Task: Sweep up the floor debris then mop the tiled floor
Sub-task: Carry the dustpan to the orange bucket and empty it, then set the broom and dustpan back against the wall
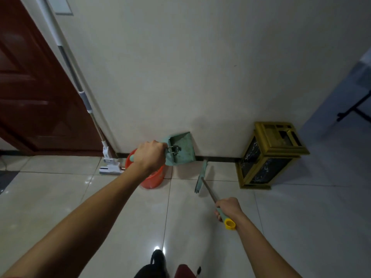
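Observation:
My left hand (150,155) grips the handle of a teal dustpan (181,147), which hangs upright near the wall's base, its comb teeth facing me. Gripped in my right hand (227,207) is the teal, yellow-capped end of a broom handle (208,190). The stick runs away from me down to the teal broom head (201,176), which rests on the tiled floor (291,217) near the skirting. A white flat mop (109,167) leans against the wall corner at the left, its long pole (76,81) rising up.
An orange bucket (154,179) stands on the floor under my left hand, next to the mop head. A gold-framed dark bin (269,155) stands against the wall at the right. A red-brown door (30,87) fills the left. My shoe (158,261) shows at the bottom.

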